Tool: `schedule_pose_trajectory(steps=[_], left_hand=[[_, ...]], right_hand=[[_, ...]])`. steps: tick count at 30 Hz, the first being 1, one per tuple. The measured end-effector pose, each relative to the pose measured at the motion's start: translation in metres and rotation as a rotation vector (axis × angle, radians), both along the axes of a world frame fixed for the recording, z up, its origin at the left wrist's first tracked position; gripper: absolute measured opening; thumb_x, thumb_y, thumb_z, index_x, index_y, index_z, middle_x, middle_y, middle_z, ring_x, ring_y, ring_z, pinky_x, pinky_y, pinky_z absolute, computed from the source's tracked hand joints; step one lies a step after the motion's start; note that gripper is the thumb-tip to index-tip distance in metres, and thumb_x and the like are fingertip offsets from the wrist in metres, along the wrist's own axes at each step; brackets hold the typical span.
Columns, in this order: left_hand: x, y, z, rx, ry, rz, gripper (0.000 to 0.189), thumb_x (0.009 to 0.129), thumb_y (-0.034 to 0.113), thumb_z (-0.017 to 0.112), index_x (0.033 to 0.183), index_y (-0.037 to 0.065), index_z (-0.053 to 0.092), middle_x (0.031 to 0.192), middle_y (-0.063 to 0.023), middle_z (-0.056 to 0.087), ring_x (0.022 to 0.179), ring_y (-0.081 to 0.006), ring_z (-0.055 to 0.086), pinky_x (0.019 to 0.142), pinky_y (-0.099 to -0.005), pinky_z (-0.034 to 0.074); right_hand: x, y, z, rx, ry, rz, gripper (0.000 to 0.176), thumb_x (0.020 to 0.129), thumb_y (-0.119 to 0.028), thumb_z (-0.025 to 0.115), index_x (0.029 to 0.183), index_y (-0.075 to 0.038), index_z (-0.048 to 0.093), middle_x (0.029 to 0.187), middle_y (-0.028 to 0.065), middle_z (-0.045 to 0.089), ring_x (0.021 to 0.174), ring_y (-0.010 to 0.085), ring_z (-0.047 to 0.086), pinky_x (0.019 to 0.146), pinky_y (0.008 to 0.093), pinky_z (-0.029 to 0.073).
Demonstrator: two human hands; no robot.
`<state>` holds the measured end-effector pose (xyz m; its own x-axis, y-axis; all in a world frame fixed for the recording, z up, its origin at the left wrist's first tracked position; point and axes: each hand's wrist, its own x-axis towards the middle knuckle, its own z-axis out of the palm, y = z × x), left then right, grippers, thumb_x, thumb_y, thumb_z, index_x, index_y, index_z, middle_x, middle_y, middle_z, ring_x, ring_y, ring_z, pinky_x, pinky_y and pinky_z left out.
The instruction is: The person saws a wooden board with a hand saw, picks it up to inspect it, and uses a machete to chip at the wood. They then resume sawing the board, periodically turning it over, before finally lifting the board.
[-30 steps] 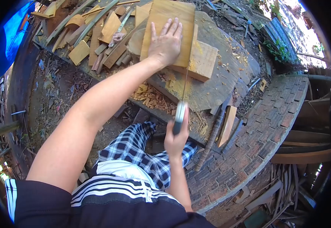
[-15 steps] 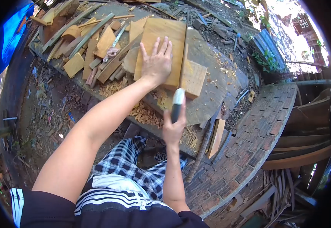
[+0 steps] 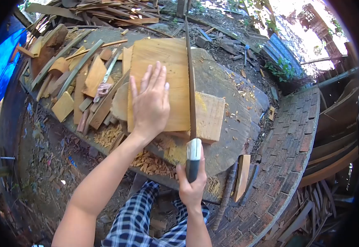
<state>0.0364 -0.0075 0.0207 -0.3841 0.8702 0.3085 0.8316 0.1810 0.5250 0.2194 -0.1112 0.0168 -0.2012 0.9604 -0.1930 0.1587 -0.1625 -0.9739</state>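
Note:
My left hand (image 3: pixel 150 108) lies flat on a wide wooden board (image 3: pixel 175 66), fingers spread and pressing on its face. My right hand (image 3: pixel 192 187) is wrapped round the dark handle with a pale collar of a handsaw (image 3: pixel 191 82). The long, narrow saw blade runs away from me along the board's right edge; its teeth are hard to make out. Beneath the board and sticking out to its right is a thick wooden block (image 3: pixel 210 117). Both rest on a round wooden slab (image 3: pixel 229 142) atop the bench.
Offcuts and strips (image 3: pixel 95 80) crowd the bench's left side, with a chisel-like tool wrapped in cloth (image 3: pixel 102 89) among them. Wood shavings (image 3: pixel 150 162) lie at the near edge. A narrow plank (image 3: pixel 242 177) leans at the front right, beside a low brick wall (image 3: pixel 270 173).
My right hand and the saw have drawn back toward me. The view has shifted, so the bench appears lower and more of the woodpile behind shows. My left hand stays on the board.

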Motion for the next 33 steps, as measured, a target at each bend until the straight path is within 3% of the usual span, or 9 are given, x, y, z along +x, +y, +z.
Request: schedule_pose_trajectory(steps=[5,7,11,13,16,20,24,30,33], left_hand=[[-0.001,-0.002,0.003,0.032,-0.048,-0.013,0.049,0.103,0.026,0.038,0.147,0.004,0.041,0.156,-0.0074,0.038,0.147,-0.0250,0.026,0.121,-0.0517,0.003],[0.001,-0.001,0.002,-0.029,0.083,-0.015,0.050,0.104,0.031,0.036,0.147,0.006,0.043,0.157,-0.0060,0.036,0.147,-0.0261,0.027,0.121,-0.0539,0.004],[0.012,0.004,-0.001,-0.177,0.347,-0.063,0.051,0.103,0.033,0.036,0.149,0.010,0.039,0.159,-0.0023,0.031,0.148,-0.0250,0.025,0.119,-0.0603,0.005],[0.011,0.007,-0.002,-0.212,0.403,-0.025,0.052,0.103,0.033,0.036,0.151,0.013,0.036,0.160,0.0002,0.028,0.148,-0.0242,0.024,0.117,-0.0634,0.006],[0.009,0.009,-0.007,-0.222,0.397,-0.016,0.052,0.103,0.033,0.035,0.152,0.013,0.035,0.161,-0.0009,0.028,0.148,-0.0232,0.024,0.118,-0.0621,0.006],[0.008,0.012,-0.005,-0.276,0.399,0.004,0.053,0.104,0.033,0.032,0.153,0.012,0.032,0.162,-0.0010,0.025,0.149,-0.0215,0.022,0.119,-0.0597,0.005],[0.004,0.012,-0.010,-0.247,0.370,-0.021,0.053,0.104,0.033,0.031,0.152,0.011,0.033,0.161,-0.0031,0.025,0.149,-0.0219,0.022,0.118,-0.0618,0.005],[0.004,0.011,-0.008,-0.248,0.373,-0.050,0.053,0.104,0.032,0.029,0.152,0.011,0.032,0.161,-0.0033,0.025,0.149,-0.0224,0.022,0.118,-0.0608,0.005],[0.004,0.010,-0.009,-0.252,0.377,-0.060,0.052,0.104,0.032,0.029,0.152,0.011,0.032,0.161,-0.0036,0.025,0.149,-0.0230,0.022,0.118,-0.0614,0.005]], right_hand=[[-0.005,-0.001,0.005,-0.067,0.031,-0.038,0.068,0.088,0.001,0.059,0.151,-0.005,0.034,0.143,0.0196,0.051,0.128,0.0270,0.053,0.104,0.0342,0.041],[-0.008,0.003,0.008,-0.088,0.021,-0.047,0.065,0.089,-0.002,0.060,0.150,-0.004,0.036,0.142,0.0195,0.052,0.127,0.0284,0.054,0.103,0.0344,0.042],[-0.009,0.010,0.017,0.229,-0.176,0.003,0.065,0.091,-0.008,0.061,0.150,-0.013,0.036,0.128,0.0227,0.062,0.116,0.0312,0.063,0.093,0.0370,0.050],[-0.006,0.015,0.045,0.126,-0.234,0.071,0.065,0.091,-0.010,0.060,0.151,-0.015,0.034,0.113,0.0288,0.066,0.102,0.0415,0.067,0.085,0.0422,0.052],[0.000,0.022,0.064,0.123,-0.237,0.137,0.070,0.091,-0.012,0.059,0.153,-0.016,0.027,0.108,0.0320,0.065,0.099,0.0501,0.062,0.077,0.0510,0.052],[0.001,-0.003,0.020,0.166,-0.171,0.030,0.070,0.089,-0.013,0.061,0.152,-0.020,0.030,0.091,0.0299,0.067,0.087,0.0492,0.065,0.071,0.0516,0.052],[0.003,-0.023,0.005,0.130,-0.120,-0.043,0.071,0.088,-0.013,0.062,0.152,-0.023,0.032,0.085,0.0271,0.068,0.080,0.0459,0.067,0.067,0.0503,0.052],[0.030,-0.076,-0.007,0.266,-0.111,-0.056,0.077,0.082,-0.002,0.064,0.151,-0.020,0.036,0.091,0.0271,0.069,0.082,0.0438,0.068,0.069,0.0484,0.053],[0.017,-0.059,0.003,0.170,-0.108,-0.021,0.077,0.081,-0.001,0.062,0.152,-0.018,0.034,0.090,0.0271,0.069,0.080,0.0441,0.068,0.069,0.0491,0.053]])
